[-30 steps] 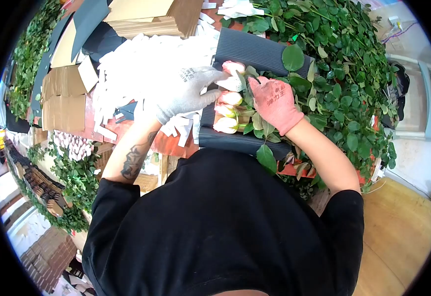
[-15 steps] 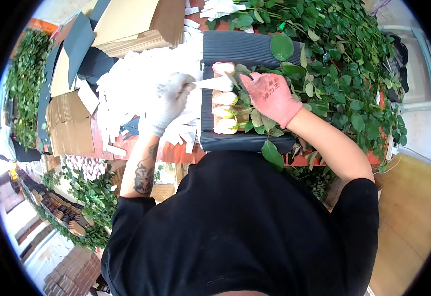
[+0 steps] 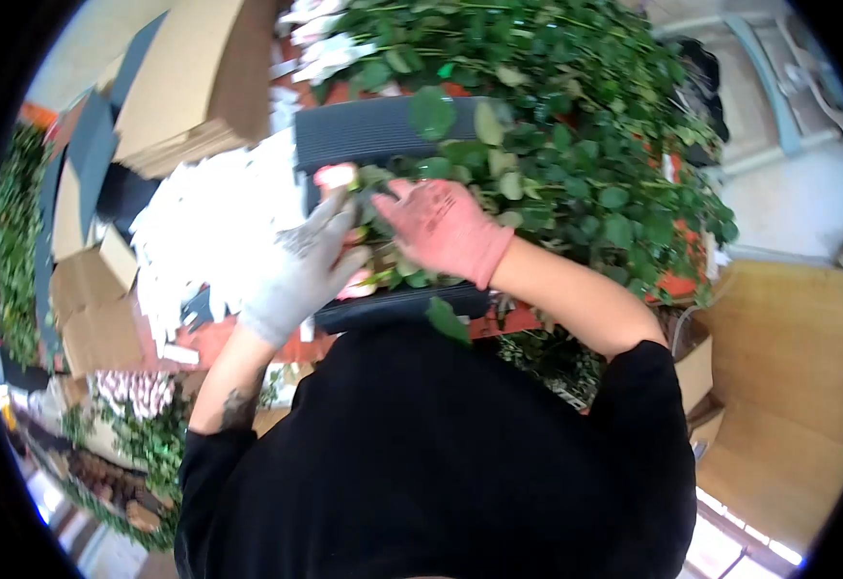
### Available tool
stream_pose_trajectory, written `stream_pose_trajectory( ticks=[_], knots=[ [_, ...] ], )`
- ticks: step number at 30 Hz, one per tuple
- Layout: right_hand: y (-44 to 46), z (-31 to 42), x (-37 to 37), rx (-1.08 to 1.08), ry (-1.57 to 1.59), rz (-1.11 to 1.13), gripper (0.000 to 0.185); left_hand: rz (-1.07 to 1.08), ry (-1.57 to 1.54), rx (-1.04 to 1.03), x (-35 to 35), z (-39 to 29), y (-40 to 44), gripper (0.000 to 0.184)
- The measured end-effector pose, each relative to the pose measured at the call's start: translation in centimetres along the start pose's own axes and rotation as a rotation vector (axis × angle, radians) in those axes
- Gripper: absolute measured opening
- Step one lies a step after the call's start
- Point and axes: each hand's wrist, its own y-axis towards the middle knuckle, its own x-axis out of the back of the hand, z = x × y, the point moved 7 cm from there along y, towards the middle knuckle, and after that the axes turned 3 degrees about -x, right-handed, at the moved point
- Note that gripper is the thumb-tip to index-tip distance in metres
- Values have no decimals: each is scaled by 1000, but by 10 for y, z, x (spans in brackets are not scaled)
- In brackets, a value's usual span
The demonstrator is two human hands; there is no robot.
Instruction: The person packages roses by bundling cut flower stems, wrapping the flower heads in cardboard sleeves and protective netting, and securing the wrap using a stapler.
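Observation:
My left hand [image 3: 311, 256], in a whitish-grey glove, lies across the rose heads with its fingers stretched out and the thumb apart. A pink rose [image 3: 336, 176] shows beyond its fingertips, and another rose [image 3: 356, 284] peeks out below the thumb; the heads between are mostly covered. My right hand [image 3: 436, 224], in a pink glove with dark printing, is closed over leafy rose stems just right of the heads; its fingertips are partly hidden among leaves. The roses lie between raised sides of dark corrugated cardboard [image 3: 368, 133].
White paper strips [image 3: 219, 227] are heaped on the red table [image 3: 214, 345] to the left. Behind them stands a stack of brown cardboard [image 3: 176, 82]. Leafy stems [image 3: 576, 154] spread over the back and right. A wooden board [image 3: 778, 386] stands at the right.
The view has shifted, so the table sits further left. My left hand has let go of the white strip by the rose and moved right onto the heads. My right hand stays at the stems.

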Motion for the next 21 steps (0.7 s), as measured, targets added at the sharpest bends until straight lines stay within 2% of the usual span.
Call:
stream_pose_trajectory(
  ticks=[2, 3, 4, 6, 7, 8, 10, 11, 12, 15, 17, 18, 20, 21],
  knots=[
    [-30, -5, 17, -48, 82, -226, 40, 37, -128, 66, 3, -3, 4, 52],
    [-39, -12, 32, -41, 151, -379, 35, 115, -92, 106, 5, -6, 5, 52],
    [-46, -22, 43, -54, 136, -373, 35, 104, -74, 98, 4, -5, 5, 52],
    [-58, -59, 62, -265, 44, -262, 35, 113, -72, 106, 6, -7, 6, 51],
    [-66, -76, 55, -275, -8, -332, 26, 89, -68, 93, 4, -5, 6, 51],
    [-71, -87, 55, -303, -34, -333, 26, 68, -64, 78, 1, -4, 6, 50],
    [-72, -105, 25, -402, -146, 77, 27, 71, -58, 73, -2, -4, 6, 52],
    [-73, -103, 18, -318, -197, 12, 25, 67, -36, 48, -4, -3, 6, 53],
    [-76, -104, 9, -329, -183, 70, 27, 62, -11, 28, -4, -3, 7, 53],
    [-78, -104, 13, -336, -144, 36, 29, 85, 2, 47, -5, -3, 7, 54],
    [-77, -101, 16, -315, -95, 172, 29, 102, -2, 61, -4, -4, 7, 55],
    [-81, -103, 6, -315, -94, 169, 29, 118, -7, 77, -4, -3, 7, 55],
    [-90, -96, 9, -220, -344, -257, 17, 107, 5, 64, -4, -2, 6, 55],
    [-89, -96, 8, -220, -345, -255, 17, 96, 13, 51, -4, -4, 6, 55]
  ],
)
